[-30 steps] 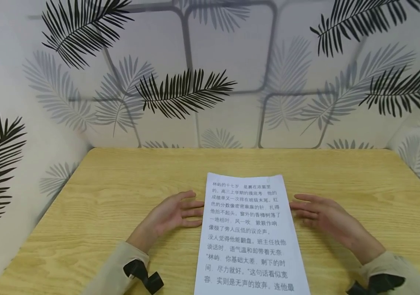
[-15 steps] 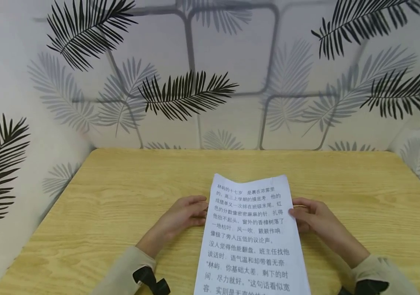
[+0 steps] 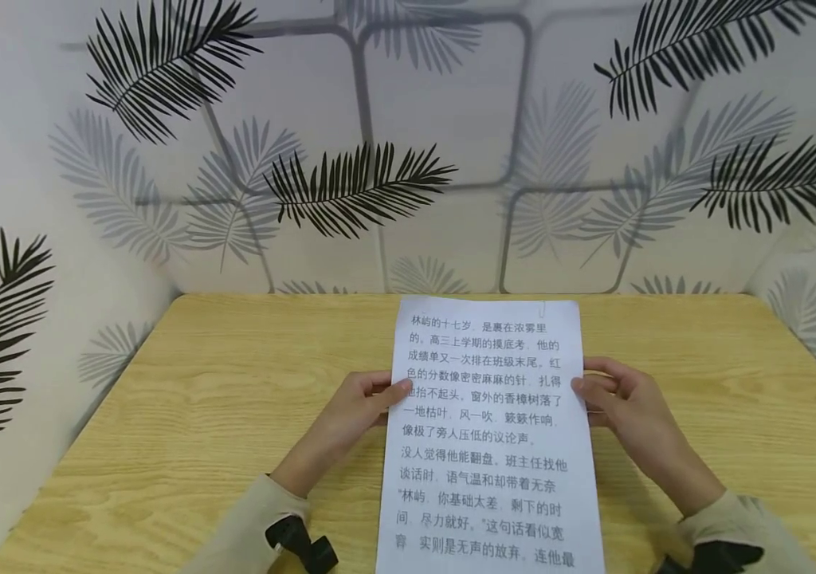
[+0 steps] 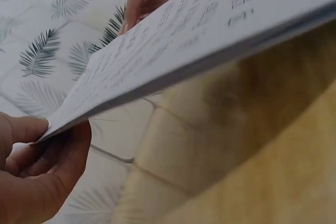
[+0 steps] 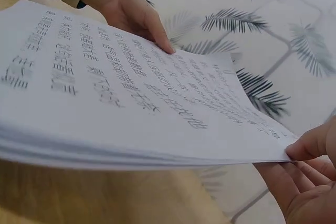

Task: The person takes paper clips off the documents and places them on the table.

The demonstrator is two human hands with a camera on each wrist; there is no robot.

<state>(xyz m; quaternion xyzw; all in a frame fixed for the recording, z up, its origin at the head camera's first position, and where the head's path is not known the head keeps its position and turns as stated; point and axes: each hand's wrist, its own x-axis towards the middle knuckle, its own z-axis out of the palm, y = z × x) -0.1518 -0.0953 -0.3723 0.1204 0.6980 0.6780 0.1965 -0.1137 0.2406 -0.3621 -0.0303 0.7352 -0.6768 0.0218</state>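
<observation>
A stack of printed paper sheets (image 3: 487, 446) with rows of Chinese text is held up between both hands, its layered edge showing in both wrist views. My left hand (image 3: 351, 414) pinches its left edge, thumb on the printed face and fingers beneath. On the opposite edge my right hand (image 3: 630, 414) grips the same way, thumb on top. The left wrist view shows the stack (image 4: 157, 61) raised over the table. In the right wrist view, the right thumb and fingers (image 5: 283, 184) hold one edge, and the left hand (image 5: 128, 11) is across from it.
Below the paper lies a light wooden table (image 3: 236, 359), its back edge meeting a wall (image 3: 437, 96) with a leaf pattern. Each sleeved wrist carries a black strap with a small camera (image 3: 300, 542). A paper clip (image 3: 542, 309) shows near the top right of the sheets.
Both hands, earlier beside the sheets with the left fingers relaxed, now grip the side edges with thumbs on top. The top of the stack has risen toward the back of the table and flattened out.
</observation>
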